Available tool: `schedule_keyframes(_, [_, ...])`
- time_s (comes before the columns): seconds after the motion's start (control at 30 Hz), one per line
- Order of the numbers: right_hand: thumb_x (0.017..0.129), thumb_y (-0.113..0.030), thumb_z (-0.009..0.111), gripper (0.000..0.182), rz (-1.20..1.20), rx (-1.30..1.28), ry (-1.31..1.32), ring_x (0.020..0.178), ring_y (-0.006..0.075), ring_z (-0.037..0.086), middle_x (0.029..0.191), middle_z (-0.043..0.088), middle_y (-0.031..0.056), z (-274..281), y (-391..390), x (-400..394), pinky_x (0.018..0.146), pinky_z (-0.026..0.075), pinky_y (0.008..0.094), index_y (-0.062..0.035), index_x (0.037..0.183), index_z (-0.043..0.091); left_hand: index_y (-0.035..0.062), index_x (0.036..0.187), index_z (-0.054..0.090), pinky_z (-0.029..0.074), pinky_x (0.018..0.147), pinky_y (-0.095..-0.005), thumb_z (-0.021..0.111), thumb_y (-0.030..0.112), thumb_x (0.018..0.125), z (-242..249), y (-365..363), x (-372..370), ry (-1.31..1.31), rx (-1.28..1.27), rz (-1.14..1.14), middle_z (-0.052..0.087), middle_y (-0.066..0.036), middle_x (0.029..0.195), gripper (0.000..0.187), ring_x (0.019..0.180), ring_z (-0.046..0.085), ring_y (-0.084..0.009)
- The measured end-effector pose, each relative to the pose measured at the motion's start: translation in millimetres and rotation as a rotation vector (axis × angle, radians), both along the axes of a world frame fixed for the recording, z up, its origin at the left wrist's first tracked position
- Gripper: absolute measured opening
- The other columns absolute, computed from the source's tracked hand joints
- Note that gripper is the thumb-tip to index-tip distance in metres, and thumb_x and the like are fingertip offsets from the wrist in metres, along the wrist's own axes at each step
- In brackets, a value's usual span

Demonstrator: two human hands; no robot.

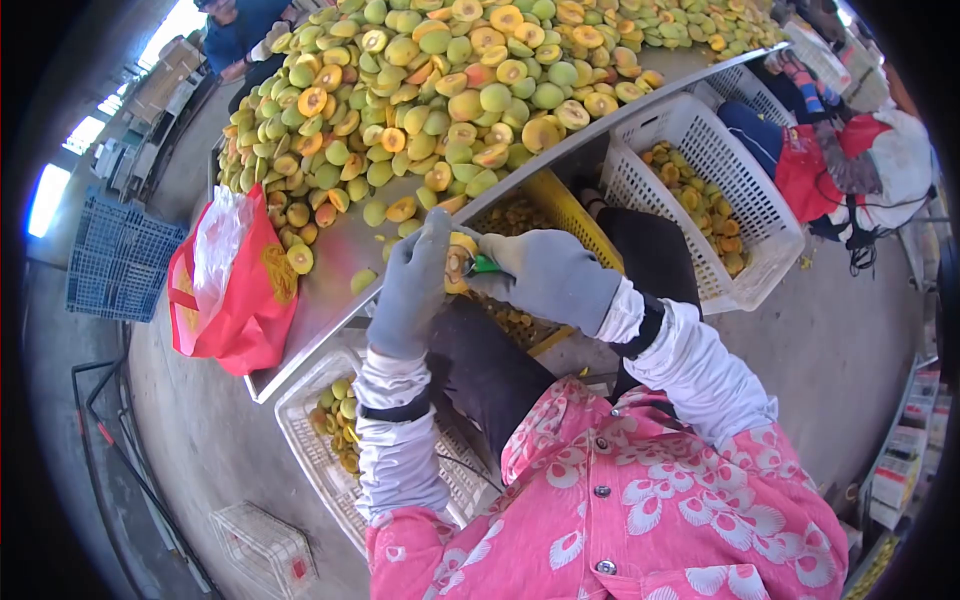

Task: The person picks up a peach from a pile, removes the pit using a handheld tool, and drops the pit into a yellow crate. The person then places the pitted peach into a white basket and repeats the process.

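In the middle of the view my left hand (412, 290), in a grey glove, is closed around a halved yellow-orange fruit (459, 262), like a peach or apricot, with its cut face turned to the right. My right hand (548, 268), gloved the same way, grips a small tool with a green handle (486, 264). The tool's tip meets the cut face, and its exact shape is hidden. Just beyond my hands a large heap of halved fruit (440, 90) covers the metal table (335, 240). Below them is a yellow crate (572, 212) with fruit pieces inside.
A red bag (240, 315) with clear plastic stands on the table's left corner. White crates (765, 255) with fruit stand to the right, another white crate (300, 410) at lower left. Blue crates (118, 255) are stacked far left. Another person (240, 35) sits across the table.
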State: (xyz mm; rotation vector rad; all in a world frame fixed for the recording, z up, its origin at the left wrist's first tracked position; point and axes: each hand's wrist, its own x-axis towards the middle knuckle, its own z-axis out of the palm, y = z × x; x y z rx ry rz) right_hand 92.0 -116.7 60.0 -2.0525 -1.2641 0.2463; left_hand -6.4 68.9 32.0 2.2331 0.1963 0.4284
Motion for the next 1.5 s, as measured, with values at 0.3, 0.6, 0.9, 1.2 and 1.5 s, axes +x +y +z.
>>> schedule_keyframes(0.3, [0.096, -0.039, 0.059, 0.041, -0.254, 0.299, 0.489, 0.07, 0.0425, 0.064, 0.075, 0.065, 0.0242, -36, -3, -45, 0.062, 0.049, 0.0461, 0.0013, 0.099, 0.061, -0.003, 0.127, 0.056, 0.051, 0.08, -0.0287, 0.046, 0.026, 0.103, 6, -65, 11, -0.351, -0.796, 0.087, 0.063, -0.01, 0.105, 0.039, 0.089, 0.06, -0.0158])
schedule_keyframes(0.6, [0.094, -0.034, 0.06, 0.037, -0.279, 0.264, 0.312, 0.078, 0.0437, 0.064, 0.079, 0.065, 0.0251, -33, 1, -53, 0.065, 0.051, 0.0487, 0.0012, 0.106, 0.06, -0.0041, 0.117, 0.059, 0.051, 0.079, -0.0291, 0.037, 0.042, 0.105, 11, -72, 6, -0.319, -1.102, 0.14, 0.062, -0.011, 0.099, 0.053, 0.087, 0.06, -0.0173])
schedule_keyframes(0.9, [0.097, -0.036, 0.057, 0.037, -0.176, 0.261, 0.547, 0.063, 0.0403, 0.065, 0.073, 0.067, 0.0199, -29, -4, -58, 0.058, 0.051, 0.0438, 0.0, 0.104, 0.062, -0.003, 0.113, 0.059, 0.051, 0.08, -0.0307, 0.035, 0.04, 0.105, 43, -101, 2, -0.433, -0.909, 0.193, 0.065, -0.014, 0.106, 0.05, 0.089, 0.06, -0.0172])
schedule_keyframes(1.2, [0.101, -0.057, 0.041, 0.049, 0.307, 0.017, 1.756, 0.04, 0.0044, 0.028, 0.055, 0.032, -0.0082, 11, -25, -35, 0.037, 0.028, 0.0231, -0.0136, 0.079, 0.048, -0.0026, 0.109, 0.063, 0.054, 0.071, -0.0296, 0.039, 0.038, 0.104, 21, -73, 1, -0.182, -1.045, 0.007, 0.069, -0.013, 0.095, 0.048, 0.077, 0.064, -0.0168])
schedule_keyframes(1.5, [0.101, -0.058, 0.039, 0.045, 0.492, 0.163, 2.131, 0.04, 0.0013, 0.021, 0.054, 0.026, -0.0103, -24, -15, -34, 0.032, 0.016, 0.0191, -0.0185, 0.079, 0.045, -0.0007, 0.112, 0.057, 0.054, 0.071, -0.0304, 0.036, 0.04, 0.105, -21, -65, 17, -0.321, -1.483, -0.075, 0.065, -0.014, 0.096, 0.046, 0.077, 0.061, -0.0193])
